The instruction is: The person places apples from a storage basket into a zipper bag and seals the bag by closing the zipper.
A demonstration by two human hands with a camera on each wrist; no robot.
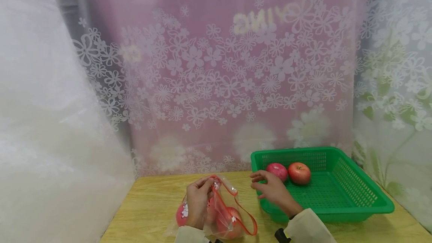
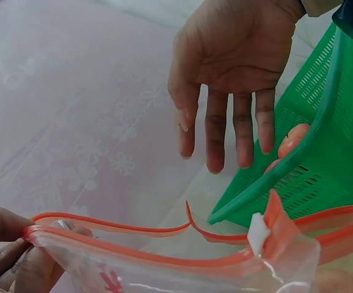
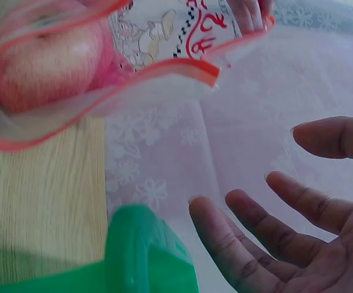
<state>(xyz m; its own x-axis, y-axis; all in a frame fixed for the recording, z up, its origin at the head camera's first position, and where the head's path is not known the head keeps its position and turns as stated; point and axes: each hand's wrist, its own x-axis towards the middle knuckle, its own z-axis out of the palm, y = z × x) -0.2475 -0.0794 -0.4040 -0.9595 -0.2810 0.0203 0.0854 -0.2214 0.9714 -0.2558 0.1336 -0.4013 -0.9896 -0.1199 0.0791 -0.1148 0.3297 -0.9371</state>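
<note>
My left hand (image 1: 198, 200) pinches the top edge of a clear zip bag (image 2: 182, 274) with an orange-red zip strip. The bag's mouth gapes, and an apple (image 3: 48, 58) shows inside it beside a printed pink-and-white part. Over the near left edge of the green basket (image 1: 337, 213), my right hand (image 1: 275, 192) hangs with its fingers spread and holds nothing. Two fruits lie in the basket's left back corner: a red-yellow apple (image 1: 299, 173) and a darker pink one (image 1: 277, 171), partly behind the right hand.
The wooden table (image 1: 152, 190) carries the bag at left and the basket at right. A pink flowered curtain (image 1: 216, 85) hangs behind it. White sheeting (image 1: 60, 123) stands at the left, and another flowered sheet (image 1: 398, 104) closes off the right side.
</note>
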